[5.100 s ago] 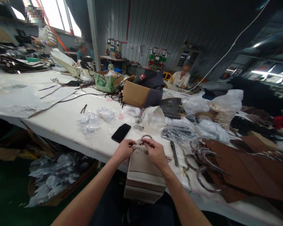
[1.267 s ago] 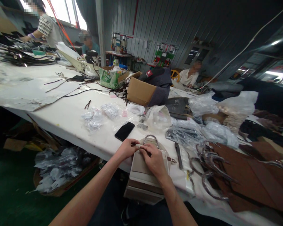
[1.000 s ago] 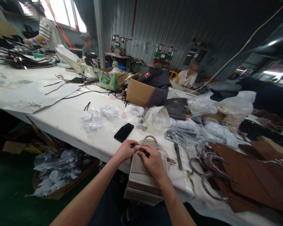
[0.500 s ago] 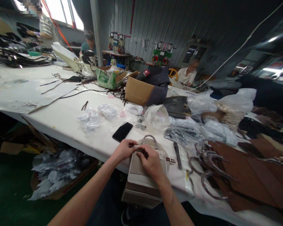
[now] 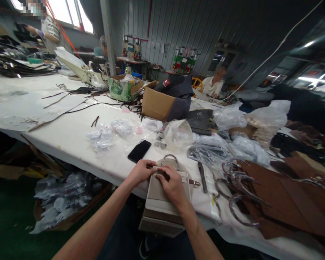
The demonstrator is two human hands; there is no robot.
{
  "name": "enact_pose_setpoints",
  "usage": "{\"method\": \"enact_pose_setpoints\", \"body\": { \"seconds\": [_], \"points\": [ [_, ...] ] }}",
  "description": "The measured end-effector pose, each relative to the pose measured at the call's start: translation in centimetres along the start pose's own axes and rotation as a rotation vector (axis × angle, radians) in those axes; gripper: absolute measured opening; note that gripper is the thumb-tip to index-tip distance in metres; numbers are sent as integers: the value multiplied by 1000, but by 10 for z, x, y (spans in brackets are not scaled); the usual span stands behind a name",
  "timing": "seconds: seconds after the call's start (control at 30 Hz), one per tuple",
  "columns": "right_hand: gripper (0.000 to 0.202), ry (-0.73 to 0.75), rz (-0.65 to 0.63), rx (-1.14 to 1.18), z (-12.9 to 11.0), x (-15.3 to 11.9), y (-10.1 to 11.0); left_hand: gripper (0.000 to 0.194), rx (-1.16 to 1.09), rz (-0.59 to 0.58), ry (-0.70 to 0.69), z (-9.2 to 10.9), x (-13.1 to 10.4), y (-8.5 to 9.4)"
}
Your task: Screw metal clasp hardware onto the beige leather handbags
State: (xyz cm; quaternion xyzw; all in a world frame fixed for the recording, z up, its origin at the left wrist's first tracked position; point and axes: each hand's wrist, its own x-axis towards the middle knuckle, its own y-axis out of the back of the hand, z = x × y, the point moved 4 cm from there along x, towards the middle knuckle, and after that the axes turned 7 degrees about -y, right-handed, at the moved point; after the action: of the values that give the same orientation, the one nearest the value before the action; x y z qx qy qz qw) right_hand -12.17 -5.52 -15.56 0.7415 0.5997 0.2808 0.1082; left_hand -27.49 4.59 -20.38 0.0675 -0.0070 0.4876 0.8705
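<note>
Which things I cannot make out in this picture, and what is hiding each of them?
- Head view: what is between the fingertips of the left hand and right hand, over the beige bag; fingers cover it, and it is too small.
- Head view: most of the inside of the cardboard box; dark cloth covers it.
- Head view: right ends of the brown sheets; the picture edge cuts them off.
</note>
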Motion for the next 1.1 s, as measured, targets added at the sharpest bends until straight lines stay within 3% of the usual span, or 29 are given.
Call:
{"method": "enact_pose_setpoints", "body": {
  "seconds": [0.27, 0.43, 0.73, 1.1],
  "points": [
    [22, -1, -16, 6, -2, 0, 1, 39, -8, -9, 41, 7, -3, 0],
    [41, -30, -45, -26, 1, 0, -2, 38, 14, -32, 11, 9, -3, 1],
    [27, 47, -25, -22, -2, -2, -3, 42, -27, -18, 37, 1, -1, 1],
    [28, 54, -49, -39, -6, -1, -1, 41, -23, -26, 59, 11, -1, 2]
  ]
}}
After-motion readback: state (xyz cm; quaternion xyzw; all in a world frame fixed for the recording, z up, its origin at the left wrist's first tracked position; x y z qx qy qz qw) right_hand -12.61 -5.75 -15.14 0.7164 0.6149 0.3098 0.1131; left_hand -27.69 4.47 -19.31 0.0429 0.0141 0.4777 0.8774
